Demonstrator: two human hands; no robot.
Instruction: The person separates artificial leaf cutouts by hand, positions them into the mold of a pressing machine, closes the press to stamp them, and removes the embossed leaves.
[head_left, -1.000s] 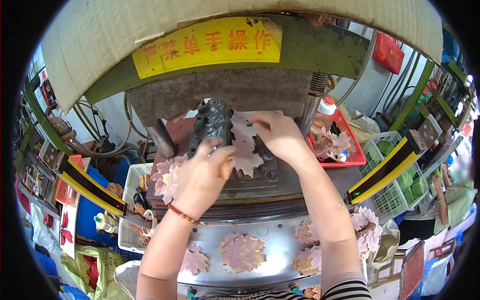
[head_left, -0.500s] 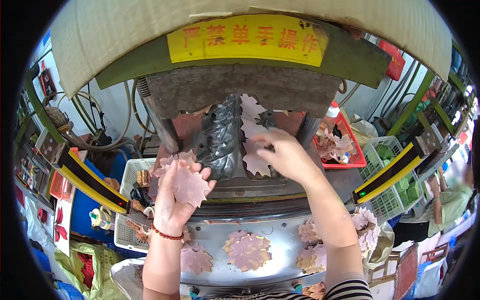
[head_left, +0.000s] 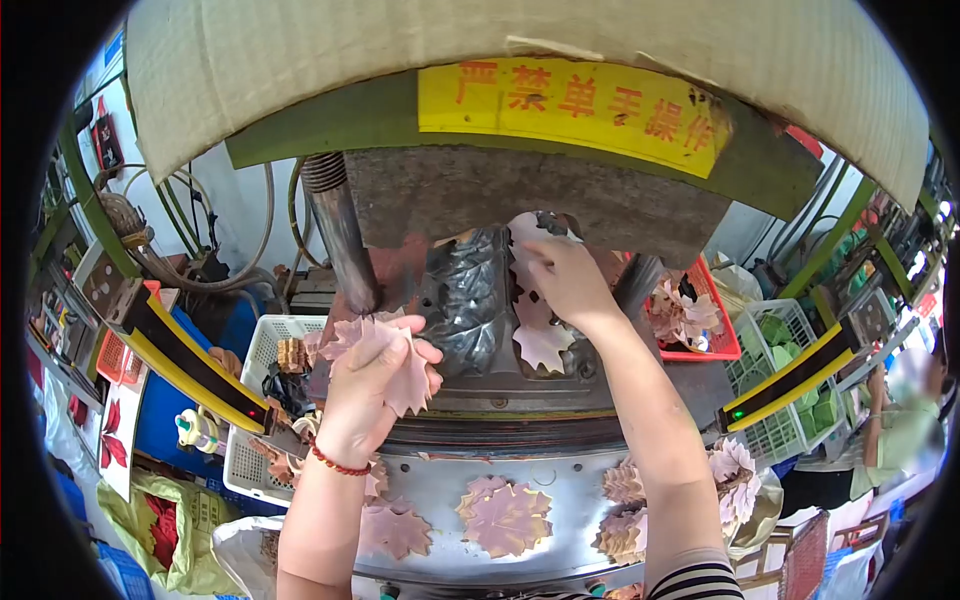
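Observation:
My left hand (head_left: 375,385) is closed on several pink leaf cutouts (head_left: 408,375), thumb over them, to the left of the press. With fingers outstretched, my right hand (head_left: 578,285) touches a pink leaf at the back of the dark leaf-veined mould (head_left: 468,300). Along the mould's right half lie pink leaves, the front leaf (head_left: 543,345) fully visible. Part of the row is hidden behind my right hand. The press's upper block (head_left: 540,195) is raised above the mould.
Stacked leaves (head_left: 505,518) lie on the metal table (head_left: 450,575) in front. A white basket (head_left: 250,455) stands left, a red basket (head_left: 738,335) and green-filled crate (head_left: 790,385) right. Yellow-edged sensor bars (head_left: 195,365) flank the press. Another person (head_left: 895,430) is far right.
My right hand has moved toward the back of the mould, onto the rear leaf. My left hand has turned, its thumb now across the leaves. The camera view has shifted slightly.

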